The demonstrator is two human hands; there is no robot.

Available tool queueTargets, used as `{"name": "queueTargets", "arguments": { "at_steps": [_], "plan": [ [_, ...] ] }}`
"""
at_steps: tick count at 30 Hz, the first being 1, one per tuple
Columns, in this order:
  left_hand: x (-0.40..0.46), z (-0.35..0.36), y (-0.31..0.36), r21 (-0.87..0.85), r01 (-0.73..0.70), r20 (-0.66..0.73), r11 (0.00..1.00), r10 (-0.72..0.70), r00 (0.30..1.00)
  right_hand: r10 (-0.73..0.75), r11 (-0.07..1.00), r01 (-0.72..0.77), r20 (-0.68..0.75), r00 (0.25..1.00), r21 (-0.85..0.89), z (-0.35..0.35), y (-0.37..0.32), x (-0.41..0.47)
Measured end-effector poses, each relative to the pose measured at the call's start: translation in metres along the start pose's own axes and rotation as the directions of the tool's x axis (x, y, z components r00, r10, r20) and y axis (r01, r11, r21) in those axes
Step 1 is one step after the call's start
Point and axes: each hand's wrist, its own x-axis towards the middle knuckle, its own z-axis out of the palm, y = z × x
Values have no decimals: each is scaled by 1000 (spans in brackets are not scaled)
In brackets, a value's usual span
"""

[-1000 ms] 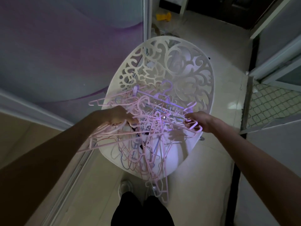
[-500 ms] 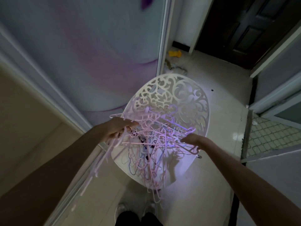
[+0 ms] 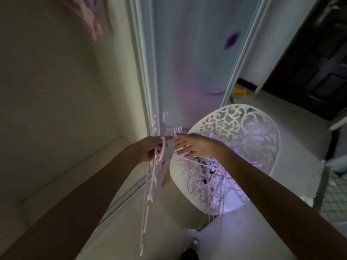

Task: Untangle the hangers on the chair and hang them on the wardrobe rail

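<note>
A tangle of pink hangers (image 3: 206, 177) lies on the seat of a white chair (image 3: 262, 139) with a cut-out scroll back. My left hand (image 3: 154, 149) grips a bunch of pink hangers (image 3: 150, 184) by their hooks; they dangle left of the chair, down toward the floor. My right hand (image 3: 193, 145) hovers over the pile's left edge with its fingers stretched out toward the left hand's hooks, holding nothing. Several pink hangers (image 3: 90, 17) hang blurred at the top left, inside the wardrobe. The rail itself is out of view.
The open wardrobe interior (image 3: 56, 91) fills the left side. Its sliding door (image 3: 187, 62), white with purple print, stands behind the chair. A dark door (image 3: 309, 62) is at the right, a yellow object (image 3: 239, 91) on the floor behind the chair. My shoe (image 3: 195, 243) shows below.
The view has swung up and left toward the wardrobe. My left hand has lifted a bunch of hangers off the pile. My right hand let go of the pile and moved left beside the left hand.
</note>
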Motion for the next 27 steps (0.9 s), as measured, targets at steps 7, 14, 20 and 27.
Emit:
{"name": "queueTargets", "arguments": {
  "at_steps": [7,14,20,27],
  "plan": [
    [-94,-78,-14,-82,-128,-100,988,120,988,-96,980,74,117,988,182,134,-42,-8],
    [-167,-140,15,-1,-190,-138,982,188,973,-107,956,37,227,968,292,209,-116,-20],
    [-206,-194,48,-46,-310,-266,950,287,920,-194,919,129,142,971,373,239,-171,-13],
    [-220,-252,113,-226,-437,-591,871,234,772,-284,927,236,136,949,291,218,-242,7]
  ]
}}
